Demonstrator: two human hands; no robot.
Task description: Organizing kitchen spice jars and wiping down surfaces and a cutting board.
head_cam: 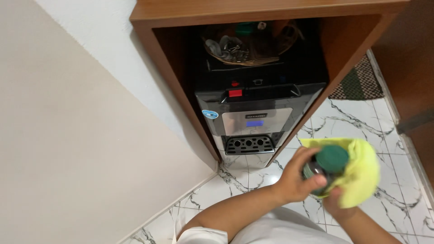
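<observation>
The left hand is wrapped around a dark bottle with a green cap, held low over the marble floor. The right hand, fingers closed, cups a yellow cloth against the bottle. A water dispenser stands ahead under a wooden shelf.

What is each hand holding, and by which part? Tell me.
Left hand grips the dark bottle just below its green cap; right hand holds the yellow cloth against it.
</observation>
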